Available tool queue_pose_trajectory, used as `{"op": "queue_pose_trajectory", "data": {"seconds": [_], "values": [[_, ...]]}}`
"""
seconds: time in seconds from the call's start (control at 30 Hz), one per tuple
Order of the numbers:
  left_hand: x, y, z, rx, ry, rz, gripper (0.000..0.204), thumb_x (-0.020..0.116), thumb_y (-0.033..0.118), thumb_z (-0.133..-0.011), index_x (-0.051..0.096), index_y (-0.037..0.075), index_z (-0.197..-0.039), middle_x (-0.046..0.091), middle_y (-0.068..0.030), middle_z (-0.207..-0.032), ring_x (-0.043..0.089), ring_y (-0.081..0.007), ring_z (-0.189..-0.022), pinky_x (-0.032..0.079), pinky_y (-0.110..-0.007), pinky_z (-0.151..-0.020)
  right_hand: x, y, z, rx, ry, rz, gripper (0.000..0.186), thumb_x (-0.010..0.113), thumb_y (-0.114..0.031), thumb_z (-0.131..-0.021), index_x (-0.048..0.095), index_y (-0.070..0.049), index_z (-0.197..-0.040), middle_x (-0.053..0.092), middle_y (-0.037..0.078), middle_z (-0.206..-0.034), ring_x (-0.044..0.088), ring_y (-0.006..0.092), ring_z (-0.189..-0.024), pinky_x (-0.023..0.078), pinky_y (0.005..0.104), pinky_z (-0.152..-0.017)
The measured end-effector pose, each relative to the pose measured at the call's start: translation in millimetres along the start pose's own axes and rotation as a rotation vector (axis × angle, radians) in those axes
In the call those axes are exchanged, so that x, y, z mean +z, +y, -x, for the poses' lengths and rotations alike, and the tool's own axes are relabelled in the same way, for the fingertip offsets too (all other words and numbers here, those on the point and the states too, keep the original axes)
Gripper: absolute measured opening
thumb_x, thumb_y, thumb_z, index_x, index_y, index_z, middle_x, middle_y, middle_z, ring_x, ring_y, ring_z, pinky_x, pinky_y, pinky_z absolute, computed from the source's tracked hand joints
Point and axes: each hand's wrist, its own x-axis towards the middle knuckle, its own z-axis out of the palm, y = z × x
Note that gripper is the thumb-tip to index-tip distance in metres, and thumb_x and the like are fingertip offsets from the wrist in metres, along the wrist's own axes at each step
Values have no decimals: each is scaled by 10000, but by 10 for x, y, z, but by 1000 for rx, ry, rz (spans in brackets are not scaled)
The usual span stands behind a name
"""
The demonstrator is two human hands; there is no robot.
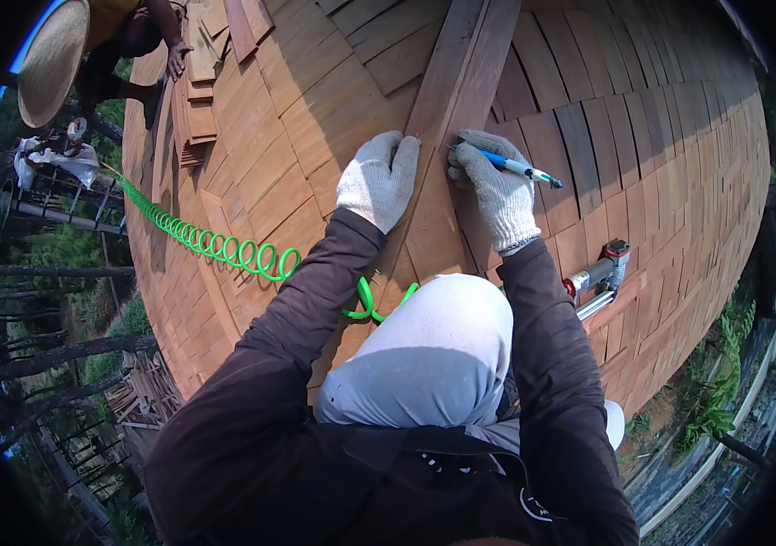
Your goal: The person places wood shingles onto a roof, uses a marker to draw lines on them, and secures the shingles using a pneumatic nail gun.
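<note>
My left hand (377, 182), in a pale knit glove, is closed at the left edge of a long wooden board (463, 68) running up the roof ridge. Its fingertips are partly hidden. On the board's other side my right hand (501, 196), gloved the same way, holds a blue and white pen (520, 167) between thumb and fingers, one end sticking out to the right. The right fingertips are near the board's edge. Below and right of that hand, a nail gun (603, 273) lies on the wooden shingles (652, 196).
A green coiled hose (224, 247) stretches from the far left toward my bent knee (429, 350). At the upper left, a person in a straw hat (53, 64) rests a hand (179, 60) by stacked shingles (197, 118). The curved roof drops away on both sides, with trees and ground below.
</note>
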Motion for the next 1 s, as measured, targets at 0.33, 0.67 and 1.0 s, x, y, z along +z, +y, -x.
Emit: {"op": "queue_pose_trajectory", "data": {"seconds": [0.33, 0.67, 1.0], "values": [[10, 3, 6, -10, -8, 14, 376, 599, 339, -1029, 704, -19, -1073, 710, -262, -1033, 669, -447, -1013, 532, -484, -876, 4, -18, -15, 10, 25, -22, 315, 752, -162, -959, 704, 12, -1217, 766, 110, -986, 739, 172, -808, 613, 293, -742], [-17, 46, 4, -39, -35, -21, 345, 608, 290, -1031, 705, -29, -1118, 726, -241, -1067, 693, -416, -1035, 539, -427, -893, -10, -27, -58, 12, 49, -14, 316, 752, -164, -961, 704, 13, -1218, 765, 114, -983, 742, 173, -809, 614, 288, -740], [-9, 48, 7, -21, -25, -5, 359, 605, 330, -1027, 709, -12, -1069, 713, -260, -1018, 672, -445, -1003, 533, -483, -872, -5, -32, -92, -16, 37, -23, 305, 756, -157, -958, 710, 8, -1209, 769, 110, -984, 746, 161, -803, 612, 278, -724]]}}
